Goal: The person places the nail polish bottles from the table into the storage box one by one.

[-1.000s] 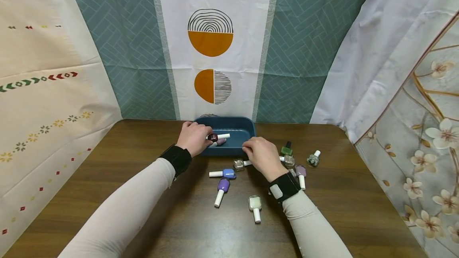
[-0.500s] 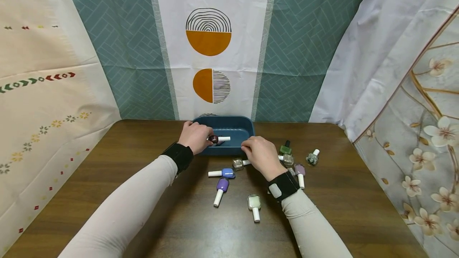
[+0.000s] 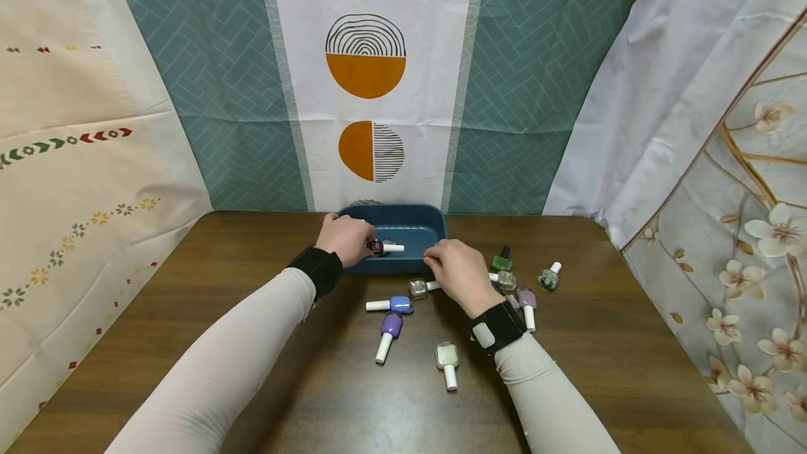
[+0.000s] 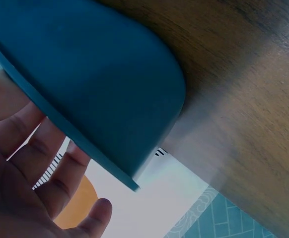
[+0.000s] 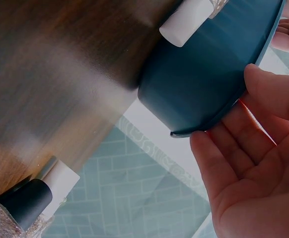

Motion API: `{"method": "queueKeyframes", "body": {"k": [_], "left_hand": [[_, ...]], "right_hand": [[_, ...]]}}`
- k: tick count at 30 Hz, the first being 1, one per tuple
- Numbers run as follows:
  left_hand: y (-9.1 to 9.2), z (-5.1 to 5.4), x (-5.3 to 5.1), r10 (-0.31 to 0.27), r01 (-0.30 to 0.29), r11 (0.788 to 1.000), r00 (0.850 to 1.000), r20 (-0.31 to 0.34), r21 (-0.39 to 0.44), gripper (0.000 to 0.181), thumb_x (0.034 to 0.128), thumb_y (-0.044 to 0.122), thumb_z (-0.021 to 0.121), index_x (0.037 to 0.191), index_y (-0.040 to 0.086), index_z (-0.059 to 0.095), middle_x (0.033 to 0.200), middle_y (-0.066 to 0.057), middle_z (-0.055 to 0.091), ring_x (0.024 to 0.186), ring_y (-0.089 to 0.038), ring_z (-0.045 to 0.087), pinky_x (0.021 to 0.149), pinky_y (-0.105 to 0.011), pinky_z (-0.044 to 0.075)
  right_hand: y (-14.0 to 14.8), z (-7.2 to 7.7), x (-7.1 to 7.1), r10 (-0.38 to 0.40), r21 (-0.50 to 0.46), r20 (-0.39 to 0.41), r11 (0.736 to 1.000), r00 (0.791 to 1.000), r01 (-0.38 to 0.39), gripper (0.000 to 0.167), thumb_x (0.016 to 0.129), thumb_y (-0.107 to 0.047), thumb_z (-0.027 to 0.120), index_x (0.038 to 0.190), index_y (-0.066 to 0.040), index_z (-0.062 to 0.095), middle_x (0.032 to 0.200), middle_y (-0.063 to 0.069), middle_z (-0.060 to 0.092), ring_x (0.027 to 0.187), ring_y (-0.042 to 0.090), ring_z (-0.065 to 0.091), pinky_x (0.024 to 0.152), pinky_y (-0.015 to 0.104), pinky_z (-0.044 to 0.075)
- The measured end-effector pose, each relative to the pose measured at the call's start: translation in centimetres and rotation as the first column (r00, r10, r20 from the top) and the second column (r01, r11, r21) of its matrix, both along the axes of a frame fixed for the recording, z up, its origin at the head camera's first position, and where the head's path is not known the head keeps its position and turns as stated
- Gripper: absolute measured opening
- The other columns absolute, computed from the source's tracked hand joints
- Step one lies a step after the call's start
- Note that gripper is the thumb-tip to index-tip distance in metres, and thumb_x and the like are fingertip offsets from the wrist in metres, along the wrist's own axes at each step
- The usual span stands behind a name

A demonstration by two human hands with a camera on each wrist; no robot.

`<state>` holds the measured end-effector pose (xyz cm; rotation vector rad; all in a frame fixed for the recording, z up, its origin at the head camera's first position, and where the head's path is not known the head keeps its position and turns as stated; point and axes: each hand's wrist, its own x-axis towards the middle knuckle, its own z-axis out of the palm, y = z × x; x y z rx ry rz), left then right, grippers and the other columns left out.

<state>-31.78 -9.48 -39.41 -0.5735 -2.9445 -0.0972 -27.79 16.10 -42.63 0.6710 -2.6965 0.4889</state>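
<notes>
A blue bin (image 3: 410,266) stands at the table's back edge. My left hand (image 3: 342,240) reaches over its left front corner, fingertips at a dark red nail polish bottle (image 3: 376,247) whose white cap points right; another bottle is partly visible behind it. In the left wrist view, fingers of the left hand (image 4: 40,158) pass behind the rim, and the bottle is hidden. My right hand (image 3: 463,275) pinches the bin's front rim near the right corner; in the right wrist view, the right hand (image 5: 258,153) has its thumb outside the rim.
On the wooden table (image 3: 302,398) lie a blue bottle (image 3: 401,305), a purple bottle (image 3: 391,325), a pale bottle (image 3: 447,354) and a glittery one (image 3: 417,289). To the right are a green bottle (image 3: 502,263), a mauve bottle (image 3: 527,298) and several others. Curtains hang behind.
The dark red bottle has come down a little in the bin, its white cap swinging from slightly raised to about level. The left hand shifted slightly with it; the right hand stayed at the rim.
</notes>
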Motion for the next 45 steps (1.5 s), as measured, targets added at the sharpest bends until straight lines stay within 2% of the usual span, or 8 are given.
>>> {"method": "queueKeyframes", "body": {"k": [6, 17, 26, 35, 45], "left_hand": [[0.3, 0.4, 0.0, 0.012, -0.012, 1.0, 0.999, 0.04, 0.008, 0.01, 0.092, 0.019, 0.093, 0.092, 0.015, 0.084, 0.083, 0.001, 0.075, 0.088, -0.027, 0.07, 0.103, -0.064, 0.044], [0.7, 0.9, 0.2, 0.012, -0.01, 0.999, 0.998, 0.06, -0.034, 0.009, 0.0932, 0.02, 0.092, 0.092, 0.015, 0.085, 0.081, 0.001, 0.076, 0.084, -0.026, 0.07, 0.099, -0.062, 0.045], [0.6, 0.7, -0.5, 0.02, -0.016, 0.999, 0.995, 0.093, -0.041, 0.011, 0.0934, 0.017, 0.091, 0.086, 0.015, 0.083, 0.075, 0.002, 0.072, 0.081, -0.025, 0.068, 0.094, -0.06, 0.044], [0.4, 0.4, -1.4, 0.04, -0.034, 0.999, 0.988, 0.152, -0.041, 0.011, 0.0948, 0.014, 0.088, 0.085, 0.016, 0.083, 0.072, 0.004, 0.069, 0.08, -0.023, 0.066, 0.096, -0.061, 0.043], [0.2, 0.4, -1.9, 0.02, -0.016, 1.0, 0.979, 0.201, -0.02, 0.004, 0.0961, 0.011, 0.086, 0.094, 0.014, 0.084, 0.079, 0.003, 0.072, 0.085, -0.025, 0.067, 0.097, -0.061, 0.045]], "right_hand": [[0.0, 0.1, 0.1, -0.001, -0.004, -0.001, 1.0, 1.0, 0.001, 0.011, 0.106, -0.017, 0.078, 0.11, -0.012, 0.086, 0.109, 0.004, 0.08, 0.107, 0.027, 0.074, 0.09, 0.047, 0.063], [0.0, 0.0, 0.1, -0.001, -0.003, 0.004, 1.0, 1.0, 0.001, 0.011, 0.106, -0.016, 0.077, 0.111, -0.012, 0.086, 0.109, 0.005, 0.08, 0.107, 0.027, 0.074, 0.09, 0.046, 0.063], [0.0, 0.0, 0.0, 0.004, -0.01, -0.004, 1.0, 1.0, -0.004, 0.011, 0.106, -0.015, 0.078, 0.11, -0.011, 0.086, 0.107, 0.005, 0.08, 0.106, 0.027, 0.074, 0.09, 0.046, 0.063], [0.0, 0.0, 0.0, 0.007, -0.009, -0.005, 1.0, 1.0, -0.007, 0.01, 0.106, -0.015, 0.077, 0.11, -0.011, 0.086, 0.106, 0.005, 0.079, 0.106, 0.027, 0.074, 0.09, 0.046, 0.063], [0.0, 0.0, 0.0, 0.0, -0.011, -0.001, 1.0, 1.0, 0.0, 0.011, 0.106, -0.015, 0.077, 0.11, -0.011, 0.086, 0.109, 0.005, 0.08, 0.108, 0.027, 0.074, 0.091, 0.046, 0.063]]}}
